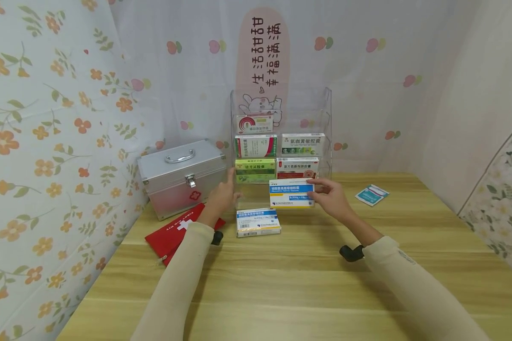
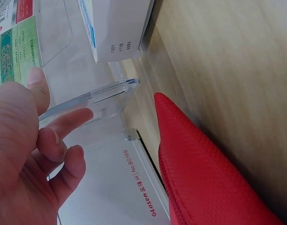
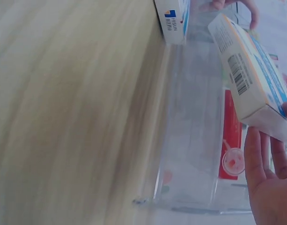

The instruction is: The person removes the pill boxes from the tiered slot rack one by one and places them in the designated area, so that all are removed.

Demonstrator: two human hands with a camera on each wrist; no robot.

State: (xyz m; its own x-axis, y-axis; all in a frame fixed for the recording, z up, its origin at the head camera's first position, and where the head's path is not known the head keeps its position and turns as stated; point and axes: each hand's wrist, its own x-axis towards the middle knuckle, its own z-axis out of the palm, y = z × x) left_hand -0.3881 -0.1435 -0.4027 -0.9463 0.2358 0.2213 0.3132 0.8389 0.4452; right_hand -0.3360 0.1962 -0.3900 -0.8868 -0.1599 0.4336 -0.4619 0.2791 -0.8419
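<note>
Wooden table (image 1: pixel 256 289): lower half of frame, near edge cut off. Two beige sleeves, left (image 1: pixel 177 279) and right (image 1: pixel 422 284), run off the bottom edge.

Clear rack (image 1: pixel 303 124): centre; upper outline faint against the curtain. Five boxes on its tiers; small print illegible.

Metal case (image 1: pixel 181 182): left of centre, latch shut. In the left wrist view only part shows, cut off at the bottom.

Red pouch (image 1: pixel 170 237): below the case; right part covered by left forearm and sleeve.

Right hand (image 1: pixel 330 199): right of centre. Thumb and fingers closed in a pinch on the right end of a blue-and-white box; thumb mostly cut off in the right wrist view.

Left hand (image 1: pixel 222 196): at the rack's left edge, fingers partly bent and spaced apart. Cannot tell whether they grip the edge.

Held blue-and-white box (image 1: pixel 288 194): centre, upright before the lower rack, covering the lower part of a red-and-white box (image 1: pixel 297 166).

Second blue-and-white box (image 1: pixel 258 222): on the table, lower centre; cut off at the top in both wrist views.

Teal-and-white packet (image 1: pixel 372 194): right of centre, flat; lettering unreadable.
</note>
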